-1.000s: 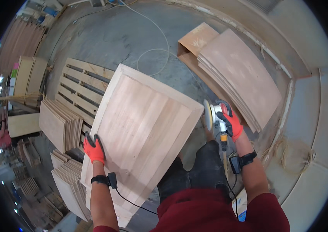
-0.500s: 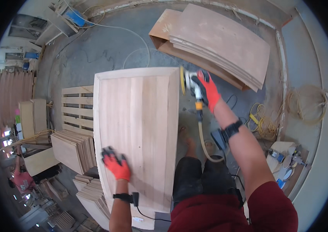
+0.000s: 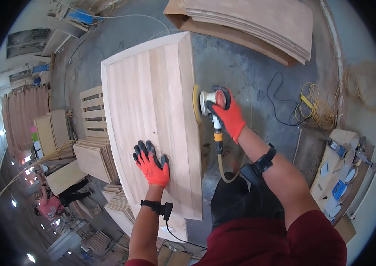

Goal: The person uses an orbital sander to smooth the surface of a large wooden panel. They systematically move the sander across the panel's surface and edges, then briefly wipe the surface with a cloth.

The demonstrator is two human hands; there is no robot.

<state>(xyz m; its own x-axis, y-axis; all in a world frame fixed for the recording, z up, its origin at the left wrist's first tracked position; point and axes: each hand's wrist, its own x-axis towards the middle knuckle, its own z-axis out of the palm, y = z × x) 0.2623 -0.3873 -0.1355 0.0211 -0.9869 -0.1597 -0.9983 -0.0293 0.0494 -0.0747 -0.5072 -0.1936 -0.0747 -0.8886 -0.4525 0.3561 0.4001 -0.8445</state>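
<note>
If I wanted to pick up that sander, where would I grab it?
Probably by its rounded body, as the right hand does now. The sander is turned sideways, its yellow disc flat against the right edge of the wood panel, so come from the side away from the panel. Keep off the disc and the hose hanging below. The left hand lies flat on the panel.

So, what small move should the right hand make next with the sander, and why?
Probably slide the sander a little along the panel's right side edge, toward the person. The right hand presses its yellow disc flat against that edge near the far end, most of the edge lies nearer, and the left hand rests flat on the wooden panel, steadying it.
</note>
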